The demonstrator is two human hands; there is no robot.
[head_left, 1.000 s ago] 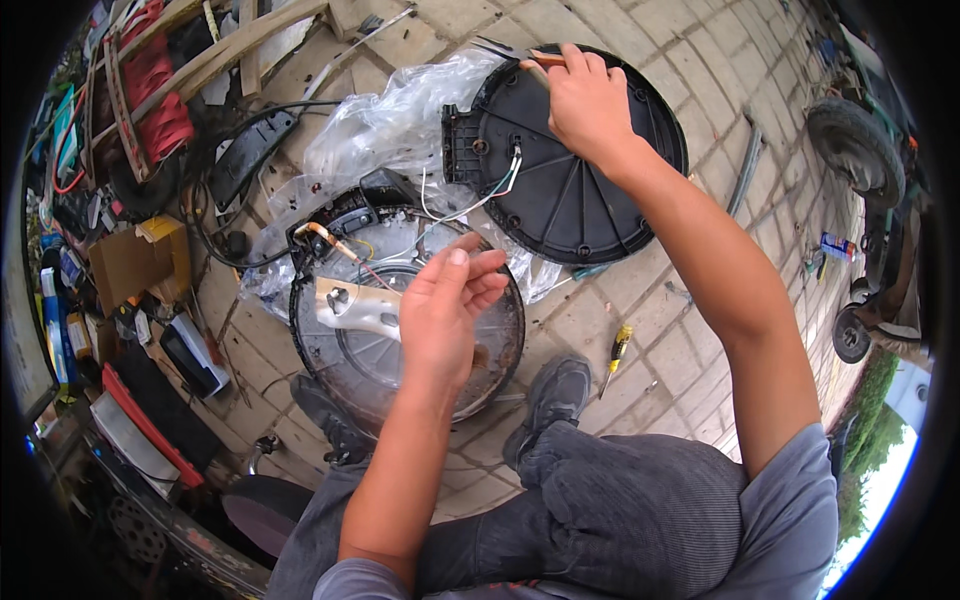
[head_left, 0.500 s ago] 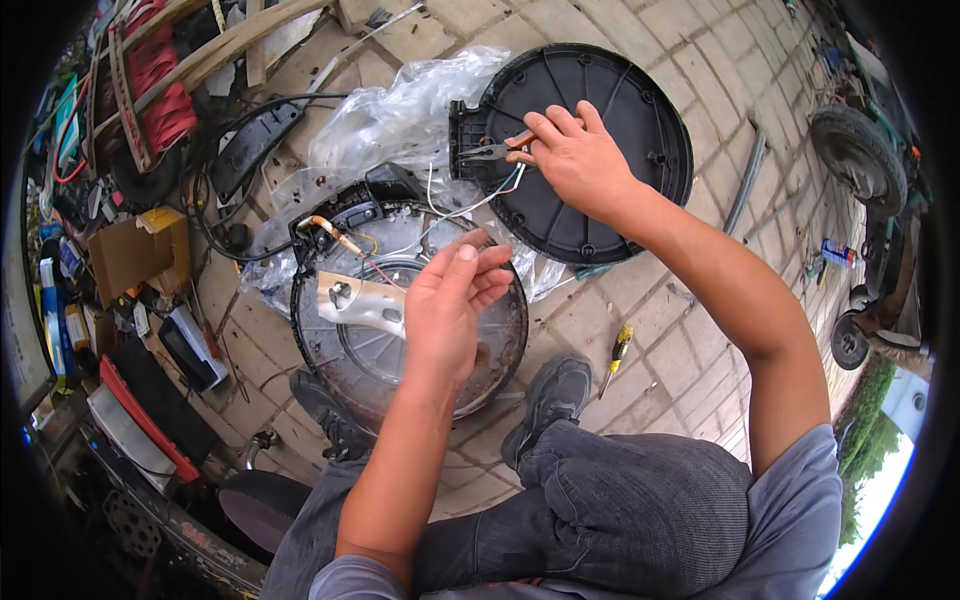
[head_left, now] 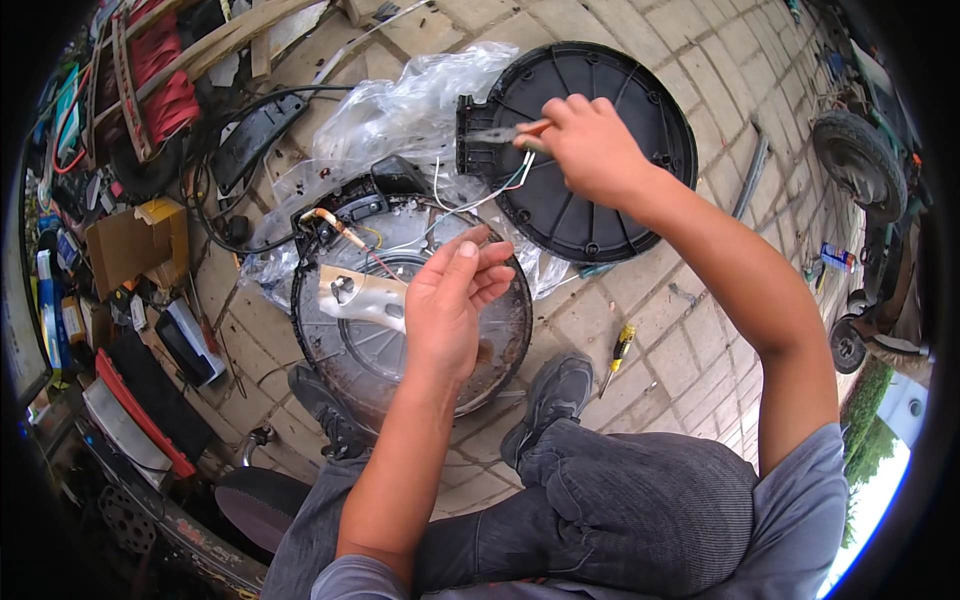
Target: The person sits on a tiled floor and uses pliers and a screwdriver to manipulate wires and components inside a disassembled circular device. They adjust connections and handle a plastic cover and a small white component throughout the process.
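My right hand [head_left: 590, 150] grips orange-handled pliers [head_left: 525, 130] over the black ribbed disc [head_left: 610, 210], jaws pointing left toward its slotted side tab [head_left: 470, 152]; the blurred jaws hide any contact. My left hand [head_left: 460, 290] is palm up with fingers loosely curled and apart, above the round metal housing [head_left: 480, 380]. Beside it are a bent white plate with holes [head_left: 365, 305] and a tube with worn tan covering [head_left: 335, 225]. Thin white and green wires [head_left: 465, 208] run between housing and disc. A yellow screwdriver [head_left: 620, 350] lies right of my shoe.
Crumpled clear plastic [head_left: 390, 110] lies under the parts on the pavers. At left are piled wooden slats [head_left: 220, 55], a cardboard box [head_left: 130, 255] and assorted scrap. A metal bar [head_left: 750, 170] lies right of the disc; a wheeled vehicle [head_left: 860, 160] stands at the far right.
My right hand has moved down from the disc's upper rim, and the pliers have turned toward the side tab. My left hand stays nearly in place.
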